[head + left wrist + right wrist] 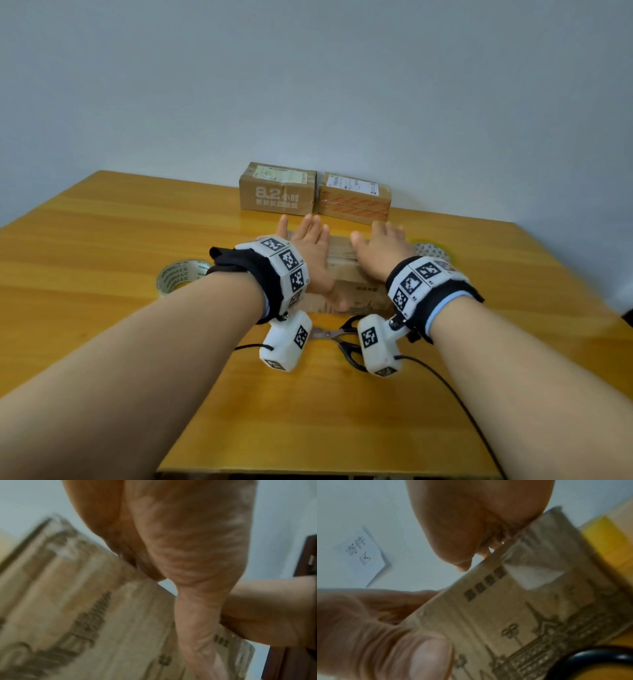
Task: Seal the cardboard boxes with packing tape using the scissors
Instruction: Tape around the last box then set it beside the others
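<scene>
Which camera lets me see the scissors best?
The head view. It shows the scissors lying on the table in front of the near box, partly hidden by the wrist cameras. The right wrist view catches only one black handle loop. The left wrist view shows none of them.

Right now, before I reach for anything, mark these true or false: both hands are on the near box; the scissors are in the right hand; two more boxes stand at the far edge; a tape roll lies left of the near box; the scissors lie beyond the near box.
1. Both the left hand and the right hand lie flat on the near box. True.
2. The scissors are in the right hand. False: they lie on the table, untouched.
3. Two more boxes stand at the far edge. True.
4. A tape roll lies left of the near box. True.
5. The scissors lie beyond the near box. False: they lie on its near side.
</scene>
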